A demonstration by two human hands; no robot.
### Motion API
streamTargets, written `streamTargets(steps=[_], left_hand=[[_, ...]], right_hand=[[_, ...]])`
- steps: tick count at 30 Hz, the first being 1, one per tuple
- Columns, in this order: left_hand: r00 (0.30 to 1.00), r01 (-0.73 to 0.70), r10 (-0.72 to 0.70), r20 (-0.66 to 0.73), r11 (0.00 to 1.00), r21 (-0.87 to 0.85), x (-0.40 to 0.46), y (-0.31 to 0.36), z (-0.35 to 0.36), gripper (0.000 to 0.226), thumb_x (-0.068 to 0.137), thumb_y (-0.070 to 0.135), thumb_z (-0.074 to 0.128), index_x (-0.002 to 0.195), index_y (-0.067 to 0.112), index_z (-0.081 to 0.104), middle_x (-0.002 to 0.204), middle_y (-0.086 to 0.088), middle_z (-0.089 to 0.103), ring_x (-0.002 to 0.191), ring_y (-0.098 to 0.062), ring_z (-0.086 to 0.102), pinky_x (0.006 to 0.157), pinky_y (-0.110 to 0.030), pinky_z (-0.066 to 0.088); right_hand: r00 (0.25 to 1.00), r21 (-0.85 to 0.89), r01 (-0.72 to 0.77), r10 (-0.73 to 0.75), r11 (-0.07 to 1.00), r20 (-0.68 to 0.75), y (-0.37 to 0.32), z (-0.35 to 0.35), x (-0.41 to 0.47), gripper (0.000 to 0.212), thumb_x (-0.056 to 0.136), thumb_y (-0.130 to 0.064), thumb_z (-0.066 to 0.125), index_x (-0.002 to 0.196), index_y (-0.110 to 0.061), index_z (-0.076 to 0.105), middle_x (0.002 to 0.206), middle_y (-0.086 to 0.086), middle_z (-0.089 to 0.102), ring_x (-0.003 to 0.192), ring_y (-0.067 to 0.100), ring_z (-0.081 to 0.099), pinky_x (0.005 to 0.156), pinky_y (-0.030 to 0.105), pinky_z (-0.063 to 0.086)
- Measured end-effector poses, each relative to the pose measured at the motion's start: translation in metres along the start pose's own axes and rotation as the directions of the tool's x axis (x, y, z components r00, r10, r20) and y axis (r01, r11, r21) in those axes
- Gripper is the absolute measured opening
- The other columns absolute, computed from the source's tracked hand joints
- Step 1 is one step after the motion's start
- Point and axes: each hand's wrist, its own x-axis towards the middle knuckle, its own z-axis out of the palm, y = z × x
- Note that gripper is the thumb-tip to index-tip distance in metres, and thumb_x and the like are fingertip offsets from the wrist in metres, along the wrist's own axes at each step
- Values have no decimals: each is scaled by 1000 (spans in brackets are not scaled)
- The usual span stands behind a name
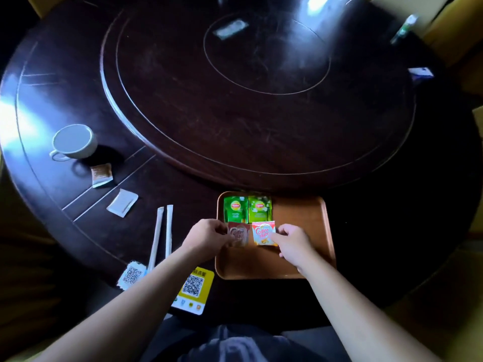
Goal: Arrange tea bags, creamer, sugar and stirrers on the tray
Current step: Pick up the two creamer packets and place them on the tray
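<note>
An orange tray [303,220] lies on the dark round table in front of me. Two green tea bags [235,209] [259,208] sit side by side at the tray's far left corner. Just below them are two creamer packets: my left hand [209,235] pinches the left creamer packet [238,235] and my right hand [292,244] pinches the right creamer packet [262,232]. Both packets rest low over the tray. Left of the tray lie two wrapped stirrers [162,236], a white sugar packet [122,203] and a brown sugar packet [102,174].
A white cup [74,142] stands at the left on the table's outer ring. A raised turntable [261,87] fills the table's middle. Two QR-code cards [193,290] [132,275] lie at the near edge. A blue-white packet [420,73] lies at the far right.
</note>
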Motion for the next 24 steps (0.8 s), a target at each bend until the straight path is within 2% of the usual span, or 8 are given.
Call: streamTargets(steps=[4, 7, 9, 12, 15, 17, 19, 24], left_hand=[[999, 13, -8, -52, 996, 94, -5, -1, 14, 23, 69, 44, 78, 84, 27, 72, 82, 8, 72, 81, -15, 68, 72, -32, 56], [991, 10, 14, -133, 984, 180, -9, -5, 21, 29, 70, 50, 74, 87, 27, 70, 85, 7, 72, 84, -18, 68, 72, -34, 55], [980, 24, 15, -196, 980, 198, -12, -7, 22, 36, 67, 59, 75, 82, 29, 64, 81, 9, 69, 80, -17, 65, 66, -32, 51], [953, -103, 180, -242, 948, 301, -16, -14, 26, 34, 71, 52, 75, 87, 27, 58, 86, 7, 64, 84, -20, 61, 67, -34, 48], [851, -414, 515, -107, 781, 467, -19, -19, 32, 31, 74, 38, 76, 98, 21, 65, 99, 1, 61, 94, -23, 55, 76, -40, 54], [766, -545, 643, 18, 634, 549, -19, -23, 38, 34, 68, 29, 80, 99, 21, 69, 98, -1, 62, 91, -25, 58, 75, -38, 57], [729, -590, 680, 83, 562, 579, -18, -23, 44, 39, 63, 25, 82, 100, 21, 70, 97, 0, 64, 89, -25, 61, 73, -34, 59], [732, -585, 674, 98, 548, 598, -15, -23, 51, 41, 66, 19, 76, 106, 25, 72, 100, 4, 66, 89, -21, 62, 71, -30, 59]], right_hand=[[1000, -11, -12, 13, 1000, 26, 16, 3, 0, 11, 84, -19, 69, 77, -13, 65, 70, -3, 62, 57, 13, 51, 53, 26, 41], [1000, -113, 24, -25, 993, -7, 19, 3, 0, 10, 83, -27, 70, 79, -20, 65, 69, -9, 64, 66, 17, 60, 56, 27, 42], [999, -169, 37, -42, 985, -32, 17, 0, -2, 11, 82, -32, 70, 85, -26, 62, 77, -10, 68, 73, 17, 64, 58, 26, 42], [989, -291, 120, -140, 949, -46, 17, -5, -6, 19, 83, -35, 70, 98, -28, 60, 94, -9, 62, 83, 16, 63, 60, 25, 41], [938, -412, 323, -346, 852, 21, 21, -4, -7, 21, 85, -26, 68, 105, -23, 63, 107, -1, 58, 95, 21, 61, 73, 28, 47], [883, -458, 457, -453, 763, 126, 23, -1, -7, 27, 85, -20, 67, 111, -18, 64, 114, 1, 57, 105, 24, 56, 86, 33, 50], [824, -503, 549, -531, 667, 195, 22, 5, -7, 32, 85, -18, 67, 116, -18, 65, 118, 1, 58, 110, 24, 51, 92, 40, 49], [776, -578, 596, -584, 557, 238, 21, 16, -9, 34, 85, -18, 65, 119, -23, 65, 120, -3, 60, 111, 25, 51, 87, 44, 51]])
